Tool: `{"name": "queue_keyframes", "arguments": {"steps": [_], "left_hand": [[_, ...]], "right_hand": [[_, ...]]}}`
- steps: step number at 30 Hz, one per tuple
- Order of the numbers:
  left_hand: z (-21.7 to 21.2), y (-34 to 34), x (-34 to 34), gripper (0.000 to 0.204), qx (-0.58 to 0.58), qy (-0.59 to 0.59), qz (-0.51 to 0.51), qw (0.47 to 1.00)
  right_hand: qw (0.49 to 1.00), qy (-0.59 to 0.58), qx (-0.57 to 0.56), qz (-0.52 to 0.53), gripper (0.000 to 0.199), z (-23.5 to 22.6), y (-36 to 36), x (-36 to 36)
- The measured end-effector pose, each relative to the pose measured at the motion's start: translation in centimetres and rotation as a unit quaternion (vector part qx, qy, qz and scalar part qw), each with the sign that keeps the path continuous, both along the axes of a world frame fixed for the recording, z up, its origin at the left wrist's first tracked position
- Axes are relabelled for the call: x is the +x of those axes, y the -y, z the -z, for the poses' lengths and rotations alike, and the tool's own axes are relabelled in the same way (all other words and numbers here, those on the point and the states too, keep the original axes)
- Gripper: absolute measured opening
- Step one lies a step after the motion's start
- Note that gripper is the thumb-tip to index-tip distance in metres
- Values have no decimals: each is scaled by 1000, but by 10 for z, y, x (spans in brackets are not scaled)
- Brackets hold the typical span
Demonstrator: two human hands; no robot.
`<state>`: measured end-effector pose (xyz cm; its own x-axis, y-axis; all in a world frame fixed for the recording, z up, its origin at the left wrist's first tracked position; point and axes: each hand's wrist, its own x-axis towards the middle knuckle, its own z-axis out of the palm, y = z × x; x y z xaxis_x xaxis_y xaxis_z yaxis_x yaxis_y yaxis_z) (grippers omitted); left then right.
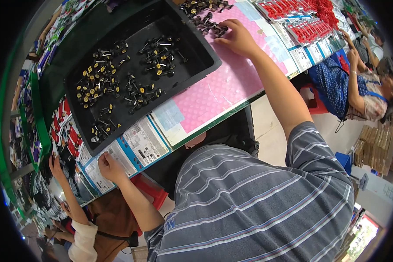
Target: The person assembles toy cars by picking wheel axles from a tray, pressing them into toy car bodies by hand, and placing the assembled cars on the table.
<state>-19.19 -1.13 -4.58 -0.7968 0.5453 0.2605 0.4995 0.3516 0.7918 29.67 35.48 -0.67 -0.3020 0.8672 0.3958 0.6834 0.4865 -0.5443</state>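
At the far edge of the pink mat (225, 89), my right hand (239, 40) curls its thumb and fingers round a few small black wheel-and-axle parts (217, 29). More such parts (205, 6) are heaped just beyond it. My left hand (111, 168) rests, fingers folded in, over printed sheets beside the near left corner of a large black tray (205, 72); whatever its fingers may hold is hidden. Inside the tray lie loose groups of wheel-and-axle parts (94, 83), some with yellow hubs and shiny metal axles.
Red parts on backing cards (308, 29) are stacked at the far right of the table. Red and white packages (67, 129) lie left of the tray. A co-worker's hand (56, 168) is close to my left; another person (367, 94) sits at the right. A green-edged bin (39, 118) stands at left.
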Motion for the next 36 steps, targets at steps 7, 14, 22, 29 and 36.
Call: {"name": "queue_keyframes", "arguments": {"steps": [7,14,22,29,36], "left_hand": [[0,-1,-1,22,-17,-14,18,1000],[-5,2,-1,17,-82,-53,21,995],[-12,-16,13,17,-84,-127,-1,988],[-17,-14,20,19,-96,-124,-6,988],[-18,-19,21,21,-107,-163,-16,981]], "right_hand": [[994,-91,-26,50,33,-7,27,-4],[975,-7,-18,220,32,-8,65,67],[994,81,-43,53,41,-27,86,89],[945,-44,115,304,53,-14,42,197],[929,81,87,350,59,-18,11,278]]}}
